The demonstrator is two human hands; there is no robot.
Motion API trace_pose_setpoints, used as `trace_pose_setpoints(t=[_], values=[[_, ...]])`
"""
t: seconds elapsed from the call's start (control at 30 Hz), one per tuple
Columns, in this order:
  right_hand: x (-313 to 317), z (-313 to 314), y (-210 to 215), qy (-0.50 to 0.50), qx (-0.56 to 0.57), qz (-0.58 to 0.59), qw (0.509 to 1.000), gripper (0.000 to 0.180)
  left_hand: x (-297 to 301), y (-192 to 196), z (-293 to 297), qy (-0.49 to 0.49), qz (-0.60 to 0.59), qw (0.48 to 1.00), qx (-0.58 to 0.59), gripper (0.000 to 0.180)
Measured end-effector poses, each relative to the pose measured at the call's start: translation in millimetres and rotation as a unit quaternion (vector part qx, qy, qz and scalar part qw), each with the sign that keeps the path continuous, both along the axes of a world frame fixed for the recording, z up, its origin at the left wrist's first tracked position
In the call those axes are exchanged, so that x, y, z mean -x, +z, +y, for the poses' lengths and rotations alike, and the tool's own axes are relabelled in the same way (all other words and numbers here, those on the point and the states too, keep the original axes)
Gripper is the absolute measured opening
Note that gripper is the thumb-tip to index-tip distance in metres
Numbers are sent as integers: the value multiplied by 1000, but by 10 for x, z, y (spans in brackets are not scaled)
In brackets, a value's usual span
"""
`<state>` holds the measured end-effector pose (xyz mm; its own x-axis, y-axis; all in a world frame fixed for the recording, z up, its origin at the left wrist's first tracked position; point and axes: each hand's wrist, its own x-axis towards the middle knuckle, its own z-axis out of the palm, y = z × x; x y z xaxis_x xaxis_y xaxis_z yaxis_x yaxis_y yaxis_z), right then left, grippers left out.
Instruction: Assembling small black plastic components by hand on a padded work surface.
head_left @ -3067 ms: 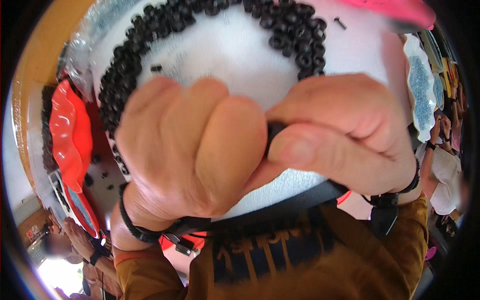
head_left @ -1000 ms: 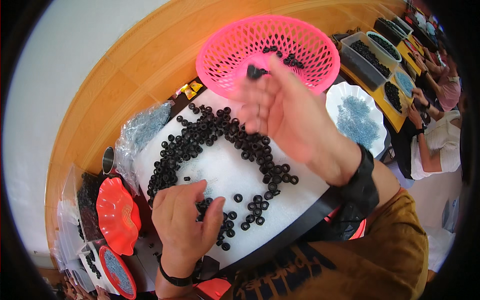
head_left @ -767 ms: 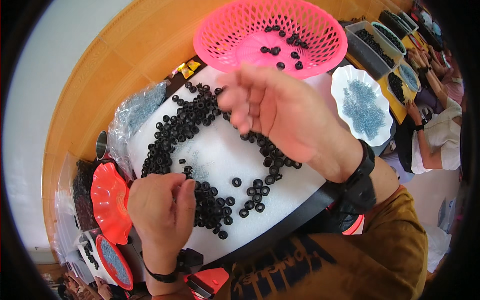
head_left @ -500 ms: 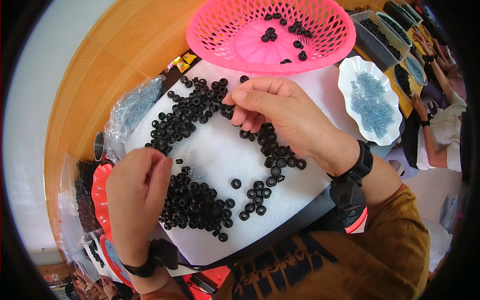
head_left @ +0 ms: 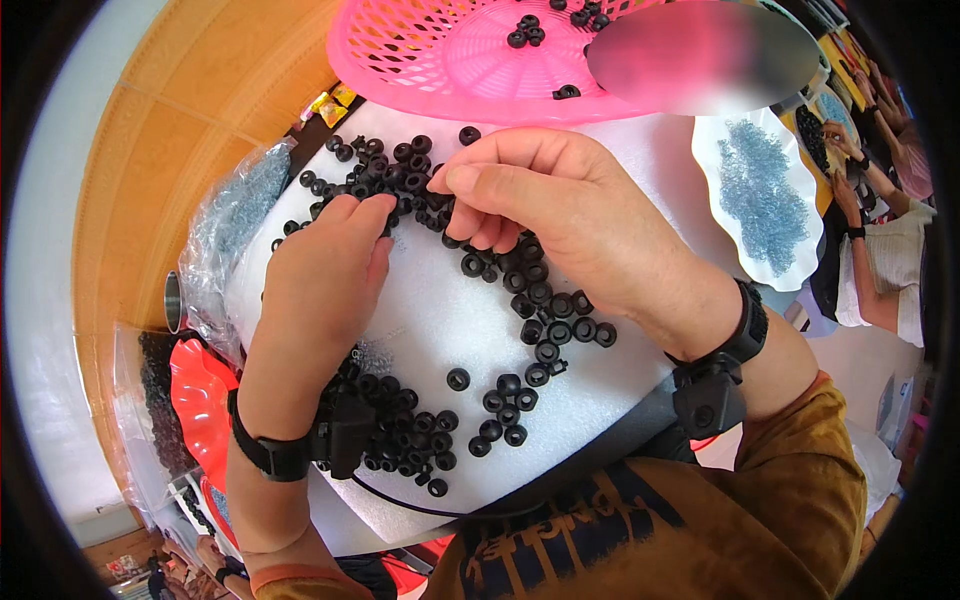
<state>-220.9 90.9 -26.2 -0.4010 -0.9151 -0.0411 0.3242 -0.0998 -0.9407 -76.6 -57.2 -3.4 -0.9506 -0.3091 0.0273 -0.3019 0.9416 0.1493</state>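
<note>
Small round black parts with holes lie heaped on a white foam sheet [head_left: 440,310]. The upper heap [head_left: 412,178] curves from behind my left hand [head_left: 325,265] down past my right hand [head_left: 560,195]. My left thumb and fingers are drawn together at its inner side; whatever they hold is hidden. A little to the right, my right thumb and index finger pinch above the black parts, with anything between them too small to make out. A second heap of black parts [head_left: 410,430] lies nearer me, beside a small patch of clear springs [head_left: 375,355].
A pink lattice basket [head_left: 400,85] with some black parts stands at the far side. On the right is a scalloped white dish [head_left: 708,165] of clear springs. At left are a clear plastic bag [head_left: 235,215] and a red dish [head_left: 200,395]. Other people work at far right.
My left hand has moved up and right, from the lower heap to the upper heap. The right hand keeps its pinch. The whole view has shifted slightly.
</note>
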Motion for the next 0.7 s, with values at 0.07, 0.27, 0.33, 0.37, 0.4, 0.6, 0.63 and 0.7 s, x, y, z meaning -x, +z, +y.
trace_pose_setpoints(t=[0.07, 0.27, 0.33, 0.37, 0.4, 0.6, 0.63, 0.7], values=[[-11, -6, -16, 1, -1, -4, 1000, 22, -14, -38, -18, -10, -21, 1000, 17, 27], [-42, 11, -17, 17, -19, 2, 1000, 22, -95, -158, -29, -16, 21, 1000, -2, 24], [-54, 17, -17, 30, -16, 3, 999, 22, -86, -173, -13, -8, 21, 1000, 10, 23], [-66, 22, -8, 28, -11, 1, 1000, 22, -93, -164, 1, -3, 21, 1000, 21, 23], [-79, 28, 4, 27, -6, 0, 1000, 22, -117, -143, 19, 0, 20, 1000, 23, 23], [-136, 56, 49, 68, -8, -23, 997, 20, -257, 217, 399, 121, 84, 979, -140, 21], [-148, 84, 58, 65, -9, -24, 998, 20, -278, 249, 490, 117, 128, 976, -135, 23], [-254, 137, 97, 99, -13, -52, 994, 21, -362, 310, 640, 117, 172, 970, -125, 26]])
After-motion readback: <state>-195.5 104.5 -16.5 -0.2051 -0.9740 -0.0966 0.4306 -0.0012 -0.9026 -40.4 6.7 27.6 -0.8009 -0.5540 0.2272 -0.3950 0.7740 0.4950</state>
